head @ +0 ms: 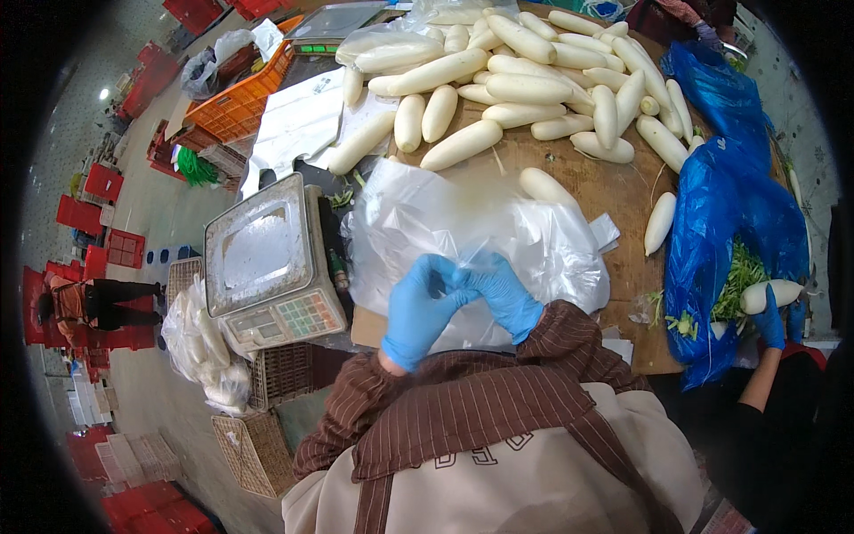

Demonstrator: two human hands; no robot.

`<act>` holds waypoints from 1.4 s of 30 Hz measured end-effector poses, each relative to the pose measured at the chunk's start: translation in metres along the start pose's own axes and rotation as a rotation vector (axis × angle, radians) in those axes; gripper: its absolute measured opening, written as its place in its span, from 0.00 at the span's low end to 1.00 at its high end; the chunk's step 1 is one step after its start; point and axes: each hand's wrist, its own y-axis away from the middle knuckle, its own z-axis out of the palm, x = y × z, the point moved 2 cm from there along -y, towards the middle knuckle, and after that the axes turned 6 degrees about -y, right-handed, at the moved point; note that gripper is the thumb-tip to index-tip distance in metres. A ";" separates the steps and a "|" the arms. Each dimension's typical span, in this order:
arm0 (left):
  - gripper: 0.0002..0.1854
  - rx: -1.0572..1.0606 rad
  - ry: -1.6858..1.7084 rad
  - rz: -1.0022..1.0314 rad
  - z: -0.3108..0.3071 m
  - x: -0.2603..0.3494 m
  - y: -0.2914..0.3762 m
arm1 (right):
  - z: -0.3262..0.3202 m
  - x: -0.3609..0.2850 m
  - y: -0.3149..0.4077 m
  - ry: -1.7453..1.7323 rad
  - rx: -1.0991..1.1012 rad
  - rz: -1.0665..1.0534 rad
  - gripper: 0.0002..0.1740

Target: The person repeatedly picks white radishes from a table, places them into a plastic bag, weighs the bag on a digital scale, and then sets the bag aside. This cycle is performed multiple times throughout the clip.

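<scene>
Both my hands wear blue gloves and meet in front of my apron. The fingertips of my left hand (417, 317) pinch a thin clear plastic bag (476, 252). My right hand (508, 297) grips the same plastic, its fingers touching the left ones. Below and beyond them spreads a pile of translucent plastic bags (560, 243), blurred in the middle. One white radish (546, 185) lies at the far edge of this pile, partly covered by it. A large heap of white radishes (527, 88) covers the far part of the cardboard-topped table (614, 200).
A weighing scale (260, 250) stands to my left. Beyond it are white bags (297, 113) and an orange crate (237, 107). At right, a co-worker's gloved hands (770, 320) hold a radish (772, 296) by a blue plastic bag (727, 193) with leafy greens. Wicker baskets (253, 454) stand lower left.
</scene>
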 end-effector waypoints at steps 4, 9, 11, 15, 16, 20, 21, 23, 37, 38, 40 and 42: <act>0.07 -0.089 0.162 -0.088 0.002 -0.021 -0.006 | -0.014 0.000 0.001 -0.164 -0.014 -0.069 0.09; 0.06 0.064 0.185 -0.058 -0.025 -0.041 -0.010 | -0.036 -0.006 -0.004 -0.468 0.039 -0.103 0.08; 0.07 0.140 0.185 0.012 -0.043 -0.049 -0.015 | -0.053 -0.015 -0.001 -0.673 0.179 -0.032 0.10; 0.05 0.635 -0.286 -0.116 -0.117 -0.063 -0.032 | -0.093 -0.069 0.010 -1.300 -0.221 -0.080 0.22; 0.05 0.513 -0.297 -0.105 -0.124 -0.061 -0.033 | -0.098 -0.077 0.015 -1.228 -0.221 -0.071 0.22; 0.61 0.039 -0.300 0.062 -0.101 -0.015 -0.036 | -0.082 -0.108 0.028 -0.260 0.227 -0.368 0.22; 0.69 -0.017 0.031 0.161 -0.076 0.004 -0.031 | -0.060 -0.108 0.027 0.143 0.284 -0.518 0.18; 0.65 -0.113 -0.385 0.490 -0.029 0.038 -0.037 | -0.017 -0.106 0.029 0.183 -0.074 -0.195 0.06; 0.24 0.097 0.848 -0.572 -0.062 -0.055 -0.038 | -0.153 -0.218 -0.164 1.785 0.544 -1.001 0.34; 0.25 0.112 0.829 -0.556 -0.055 -0.056 -0.031 | -0.153 -0.215 -0.181 1.894 0.575 -0.979 0.35; 0.30 0.102 0.749 -0.454 -0.046 -0.054 -0.017 | -0.149 -0.211 -0.200 2.004 0.629 -0.624 0.37; 0.34 0.078 0.706 -0.434 -0.044 -0.055 -0.007 | -0.137 -0.210 -0.194 1.969 0.651 -0.302 0.38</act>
